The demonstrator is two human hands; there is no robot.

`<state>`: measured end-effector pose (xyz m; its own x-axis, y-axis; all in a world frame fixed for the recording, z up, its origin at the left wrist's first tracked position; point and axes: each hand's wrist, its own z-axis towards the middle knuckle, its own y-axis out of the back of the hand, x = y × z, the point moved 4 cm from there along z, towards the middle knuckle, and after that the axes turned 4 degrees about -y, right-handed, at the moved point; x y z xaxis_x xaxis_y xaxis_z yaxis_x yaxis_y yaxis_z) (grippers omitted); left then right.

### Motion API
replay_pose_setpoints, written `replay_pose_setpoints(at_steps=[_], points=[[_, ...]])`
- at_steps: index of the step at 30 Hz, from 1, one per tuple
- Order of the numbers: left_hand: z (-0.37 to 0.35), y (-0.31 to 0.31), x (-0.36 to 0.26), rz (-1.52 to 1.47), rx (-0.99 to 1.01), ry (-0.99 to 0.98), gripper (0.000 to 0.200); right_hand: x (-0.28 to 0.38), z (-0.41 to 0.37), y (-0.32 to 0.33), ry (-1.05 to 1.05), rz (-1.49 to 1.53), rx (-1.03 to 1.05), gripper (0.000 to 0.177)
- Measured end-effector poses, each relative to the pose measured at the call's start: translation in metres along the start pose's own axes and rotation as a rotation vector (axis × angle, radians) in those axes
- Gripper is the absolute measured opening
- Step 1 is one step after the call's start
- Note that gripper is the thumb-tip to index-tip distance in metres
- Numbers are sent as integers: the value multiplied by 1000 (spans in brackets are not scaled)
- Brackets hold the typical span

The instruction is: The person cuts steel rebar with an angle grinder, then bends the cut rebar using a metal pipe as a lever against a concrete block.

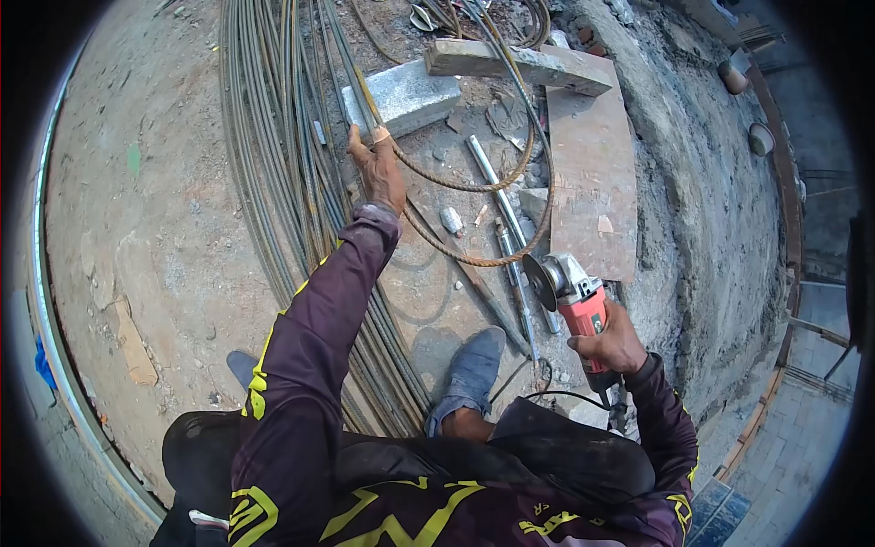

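My left hand (378, 169) reaches forward and grips a steel rebar rod (357, 87) where it lies across a grey stone block (406, 96). That rod belongs to a long bundle of rebar rods (273, 155) running along the ground. My right hand (615, 345) holds a red angle grinder (572, 292) by its body, its disc pointing left and raised above the ground, apart from the rods. My shoe (472, 369) stands between the two hands.
A curved rebar loop (483, 187) and metal pipes (492, 178) lie beside a flat board (592, 173). A wooden beam (515, 62) rests behind the stone block. A rough concrete wall (711, 201) rises on the right. Bare dirt (146, 210) spreads to the left.
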<state>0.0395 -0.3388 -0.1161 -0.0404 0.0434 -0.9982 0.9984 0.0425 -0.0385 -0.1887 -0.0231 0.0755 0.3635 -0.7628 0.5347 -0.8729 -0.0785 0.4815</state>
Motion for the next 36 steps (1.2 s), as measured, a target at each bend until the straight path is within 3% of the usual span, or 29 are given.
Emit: replay_pose_setpoints(at_steps=[13, 36], points=[[-2, 0, -16, 125, -11, -67, 87, -9, 12, 0, 67, 4, 1, 40], [-5, 0, -24, 134, -14, -72, 86, 1, 12, 0, 34, -54, -19, 44]])
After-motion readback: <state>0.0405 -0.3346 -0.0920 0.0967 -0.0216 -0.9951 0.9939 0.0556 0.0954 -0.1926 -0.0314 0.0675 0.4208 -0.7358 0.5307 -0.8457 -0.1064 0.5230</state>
